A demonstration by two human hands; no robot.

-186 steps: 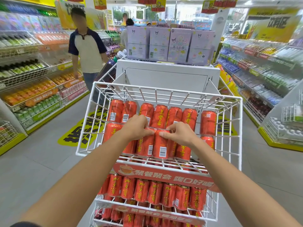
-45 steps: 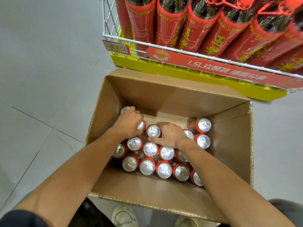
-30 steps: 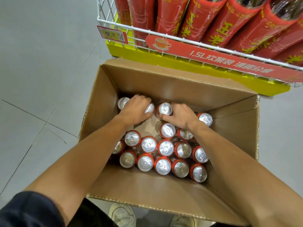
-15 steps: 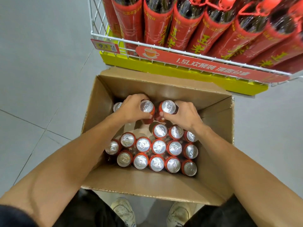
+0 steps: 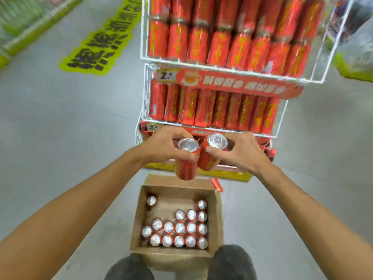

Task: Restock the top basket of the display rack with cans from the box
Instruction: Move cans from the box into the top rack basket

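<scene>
My left hand [image 5: 161,146] grips a red can [image 5: 186,161] with a silver top, held upright. My right hand [image 5: 240,151] grips a second red can [image 5: 210,154], tilted slightly and touching the first. Both cans hang in the air in front of the rack's lower tiers, well above the open cardboard box [image 5: 139,215] on the floor, which holds several more silver-topped cans [image 5: 179,229]. The white wire display rack [image 5: 144,37] rises ahead, its baskets packed with red cans. The top basket lies beyond the upper edge of the view.
Grey floor tiles surround the rack. A yellow floor sticker [image 5: 101,37] with black characters lies at the upper left. Shelving edges show at the far left [image 5: 20,21] and far right [image 5: 355,53]. My knees [image 5: 232,261] flank the box's near side. The picture is blurred.
Both hands have lifted a can each out of the box and risen to the rack's lower tiers. The view has swung up from the box to the rack.
</scene>
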